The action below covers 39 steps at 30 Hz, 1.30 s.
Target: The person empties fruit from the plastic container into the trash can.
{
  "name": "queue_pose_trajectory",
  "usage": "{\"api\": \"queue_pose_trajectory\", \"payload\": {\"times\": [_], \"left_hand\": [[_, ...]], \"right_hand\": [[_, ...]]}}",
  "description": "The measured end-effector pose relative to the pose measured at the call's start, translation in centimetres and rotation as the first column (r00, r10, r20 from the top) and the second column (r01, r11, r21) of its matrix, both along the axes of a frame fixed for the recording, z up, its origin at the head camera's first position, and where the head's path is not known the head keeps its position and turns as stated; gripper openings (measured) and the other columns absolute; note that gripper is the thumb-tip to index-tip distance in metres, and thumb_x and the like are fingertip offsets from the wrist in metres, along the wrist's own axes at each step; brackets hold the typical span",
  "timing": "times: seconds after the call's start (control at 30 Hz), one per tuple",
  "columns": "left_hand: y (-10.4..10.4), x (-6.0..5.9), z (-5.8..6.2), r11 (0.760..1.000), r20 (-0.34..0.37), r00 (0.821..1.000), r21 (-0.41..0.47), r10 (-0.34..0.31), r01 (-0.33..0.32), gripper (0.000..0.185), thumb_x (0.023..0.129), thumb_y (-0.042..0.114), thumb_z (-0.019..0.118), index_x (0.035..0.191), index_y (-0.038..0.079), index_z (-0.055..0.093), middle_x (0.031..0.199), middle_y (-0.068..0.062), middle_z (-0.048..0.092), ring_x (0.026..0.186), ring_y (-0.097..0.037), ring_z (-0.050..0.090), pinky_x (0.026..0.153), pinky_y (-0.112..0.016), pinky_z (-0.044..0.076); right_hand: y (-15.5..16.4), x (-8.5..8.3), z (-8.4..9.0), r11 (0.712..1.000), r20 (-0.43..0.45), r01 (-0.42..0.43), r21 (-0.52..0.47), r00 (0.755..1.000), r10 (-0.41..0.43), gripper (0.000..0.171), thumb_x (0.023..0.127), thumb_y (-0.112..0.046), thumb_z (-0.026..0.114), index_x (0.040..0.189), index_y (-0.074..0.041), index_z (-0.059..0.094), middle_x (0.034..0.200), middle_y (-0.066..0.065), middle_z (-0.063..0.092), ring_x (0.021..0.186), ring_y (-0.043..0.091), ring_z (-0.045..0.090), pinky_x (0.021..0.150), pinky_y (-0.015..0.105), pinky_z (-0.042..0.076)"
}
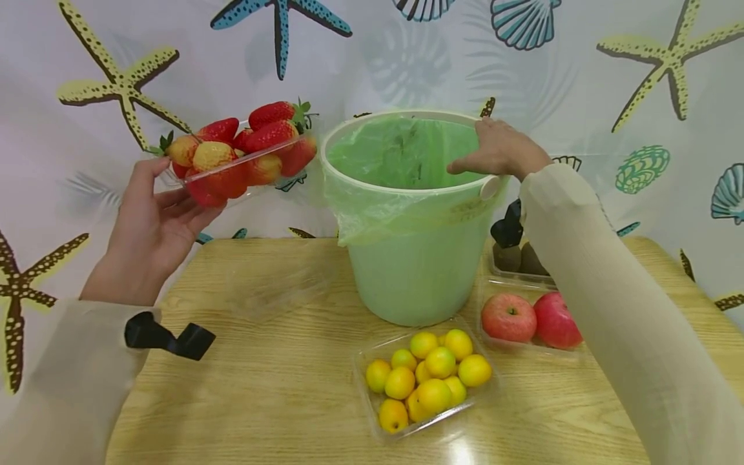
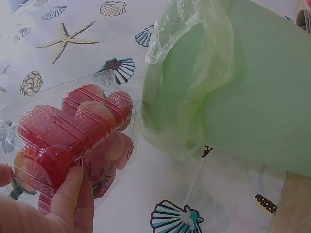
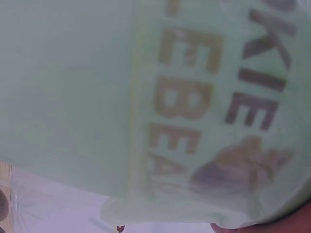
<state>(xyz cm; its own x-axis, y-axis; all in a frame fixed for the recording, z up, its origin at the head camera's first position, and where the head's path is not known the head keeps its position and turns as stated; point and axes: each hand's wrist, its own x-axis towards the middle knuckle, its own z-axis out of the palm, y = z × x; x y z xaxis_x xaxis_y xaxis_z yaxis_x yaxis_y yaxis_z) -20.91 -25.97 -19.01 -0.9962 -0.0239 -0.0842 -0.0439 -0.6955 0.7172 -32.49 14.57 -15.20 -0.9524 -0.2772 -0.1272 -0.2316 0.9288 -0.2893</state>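
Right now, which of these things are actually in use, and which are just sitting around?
In use:
- strawberry tray, held up in the left hand
- green bin, right hand on its rim

Lying about:
- kumquat tray
- apple tray
- empty clear tray

The left hand [image 1: 152, 223] is raised to the left of the bucket [image 1: 407, 258], palm up with fingers curled round what it holds, while the right hand [image 1: 498, 150] rests on the bucket's far right rim, fingers draped over the edge, forearm sleeved.
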Motion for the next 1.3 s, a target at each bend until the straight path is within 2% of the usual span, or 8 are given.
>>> {"api": "queue_pose_trajectory", "payload": {"times": [0.2, 0.4, 0.57, 0.83, 1.17, 1.3], "left_hand": [[0.5, -0.8, 0.8, 0.999, 0.024, 0.999, 0.039, -0.024, 0.023, 0.063, 0.091, 0.029, 0.063, 0.139, 0.024, 0.022, 0.132, 0.001, 0.040, 0.132, -0.016, 0.036, 0.096, -0.034, 0.049], [1.9, -1.7, 1.6, 0.998, 0.023, 0.998, 0.045, -0.051, 0.050, 0.069, 0.089, 0.025, 0.066, 0.141, 0.023, 0.021, 0.134, -0.001, 0.042, 0.132, -0.018, 0.039, 0.096, -0.036, 0.049], [3.4, -2.5, 2.0, 0.998, 0.026, 0.998, -0.001, -0.062, 0.062, 0.070, 0.090, 0.027, 0.065, 0.142, 0.021, 0.019, 0.136, -0.002, 0.040, 0.132, -0.020, 0.040, 0.096, -0.036, 0.049], [5.3, -3.3, 2.5, 0.993, 0.025, 0.999, -0.107, -0.039, 0.042, 0.069, 0.090, 0.032, 0.063, 0.141, 0.019, 0.018, 0.136, -0.001, 0.035, 0.132, -0.020, 0.039, 0.095, -0.035, 0.049], [7.0, -3.5, 2.9, 0.985, -0.009, 0.999, -0.165, -0.054, 0.052, 0.063, 0.091, 0.030, 0.062, 0.138, 0.017, 0.022, 0.136, -0.003, 0.034, 0.132, -0.021, 0.038, 0.096, -0.034, 0.048], [7.5, -3.6, 3.2, 0.978, -0.001, 0.999, -0.202, -0.046, 0.045, 0.059, 0.090, 0.030, 0.063, 0.135, 0.018, 0.026, 0.135, -0.002, 0.036, 0.131, -0.021, 0.039, 0.097, -0.034, 0.048]], "right_hand": [[0.1, -0.1, 0.0, 1.000, -0.001, 0.005, 0.000, 1.000, -0.005, 0.099, 0.090, -0.051, 0.051, 0.151, 0.000, -0.008, 0.158, 0.021, -0.010, 0.146, 0.039, -0.003, 0.117, 0.055, 0.009], [0.2, -0.1, 0.0, 1.000, -0.002, 0.010, -0.007, 1.000, -0.010, 0.099, 0.090, -0.050, 0.052, 0.151, 0.000, -0.008, 0.158, 0.021, -0.010, 0.146, 0.039, -0.003, 0.117, 0.055, 0.010], [0.1, 0.0, 0.0, 1.000, -0.005, 0.012, -0.015, 1.000, -0.012, 0.099, 0.090, -0.050, 0.053, 0.151, -0.001, -0.007, 0.158, 0.021, -0.009, 0.146, 0.039, -0.002, 0.117, 0.055, 0.011], [-0.2, 0.0, -0.1, 1.000, -0.021, 0.005, -0.021, 1.000, -0.006, 0.098, 0.090, -0.049, 0.054, 0.151, 0.001, -0.004, 0.158, 0.023, -0.004, 0.146, 0.040, 0.003, 0.116, 0.055, 0.015], [-0.4, 0.1, 0.0, 1.000, -0.014, 0.008, -0.020, 1.000, -0.008, 0.098, 0.090, -0.050, 0.053, 0.151, 0.000, -0.005, 0.158, 0.023, -0.004, 0.146, 0.040, 0.003, 0.116, 0.056, 0.016], [-0.5, 0.1, 0.0, 1.000, -0.011, 0.005, -0.018, 1.000, -0.005, 0.098, 0.090, -0.050, 0.053, 0.152, -0.001, -0.006, 0.158, 0.022, -0.007, 0.146, 0.040, 0.002, 0.116, 0.057, 0.015]]}}
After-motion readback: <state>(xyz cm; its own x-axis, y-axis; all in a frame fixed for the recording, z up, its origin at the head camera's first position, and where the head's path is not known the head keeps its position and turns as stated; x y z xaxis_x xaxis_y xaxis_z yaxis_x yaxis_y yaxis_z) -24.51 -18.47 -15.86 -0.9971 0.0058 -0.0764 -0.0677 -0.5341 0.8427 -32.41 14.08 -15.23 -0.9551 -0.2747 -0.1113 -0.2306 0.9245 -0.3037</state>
